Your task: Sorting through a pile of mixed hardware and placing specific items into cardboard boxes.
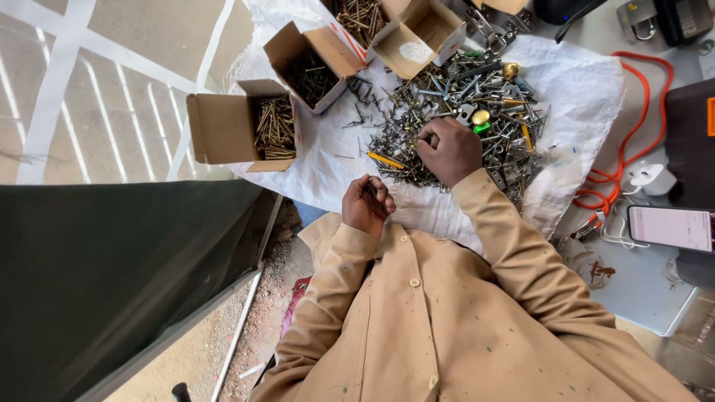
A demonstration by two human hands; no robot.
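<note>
On white woven sack cloth [573, 82], right hand [449, 151] pinches into mixed grey metal screw pile [465, 112], fingers together. Left hand [367, 205] fisted on small bunch of dark screws [370, 189], long axes roughly toward pile. Open brown cardboard boxes [223, 126] part-filled; most of pile looks unsorted.

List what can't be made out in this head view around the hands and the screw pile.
- Left hand: curled shut around dark screws; how many is hidden by the fingers.
- Right hand: fingertips buried in the mixed pile; what they pinch is hidden.
- Top boxes: cut off by the frame edge.
- Individual screw types: too small to tell.
</note>
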